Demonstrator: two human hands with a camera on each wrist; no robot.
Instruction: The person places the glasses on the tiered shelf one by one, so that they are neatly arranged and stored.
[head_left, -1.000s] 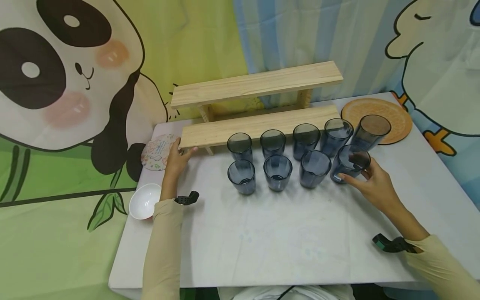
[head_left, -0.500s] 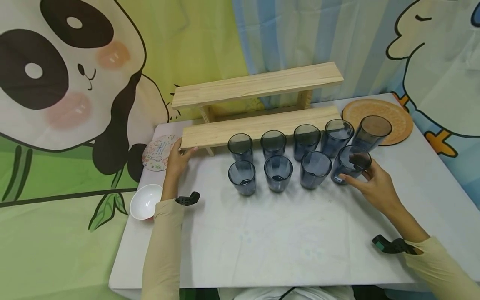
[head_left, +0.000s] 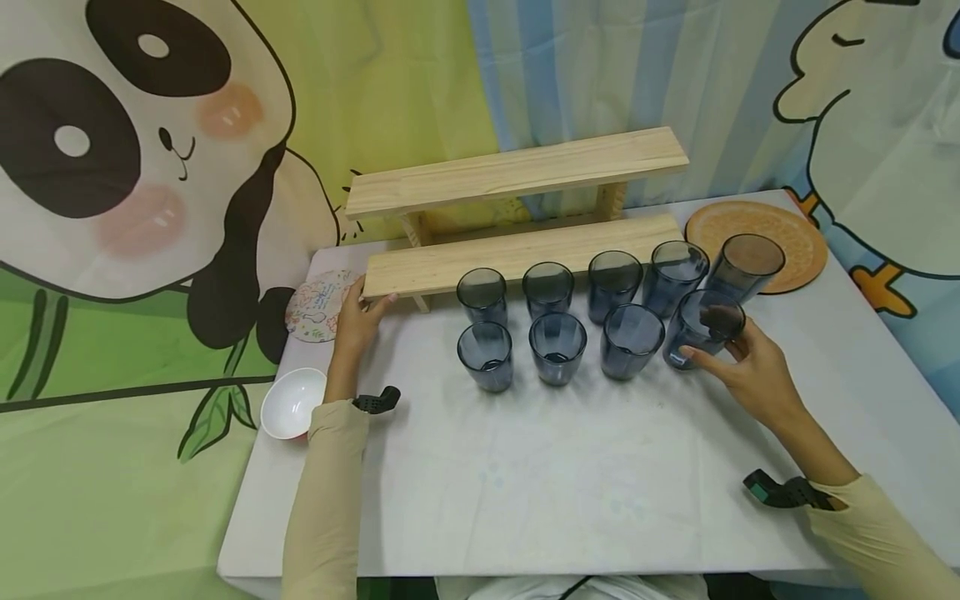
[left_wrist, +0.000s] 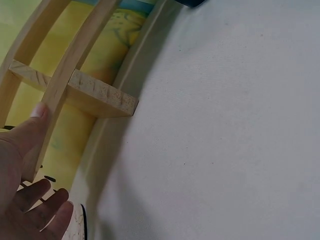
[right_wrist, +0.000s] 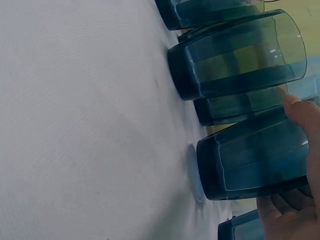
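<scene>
Several blue-grey tinted drinking glasses stand in two rows before a two-tier wooden shelf [head_left: 525, 246]. My right hand [head_left: 757, 379] grips the glass at the right end of the front row [head_left: 693, 337], thumb on the near side and fingers round the far side. In the right wrist view, this glass [right_wrist: 255, 157] has its base close over the white cloth, with a pale patch of light beside it. At the other side, my left hand [head_left: 356, 325] holds the left end of the lower board; the left wrist view puts the thumb [left_wrist: 37, 115] on its front edge.
An orange round mat [head_left: 795, 242] lies at the back right, behind the glasses. On the left are a floral round mat [head_left: 311, 312] and a white bowl [head_left: 288, 404] near the table edge. Printed cloth hangs behind the white table [head_left: 562, 492].
</scene>
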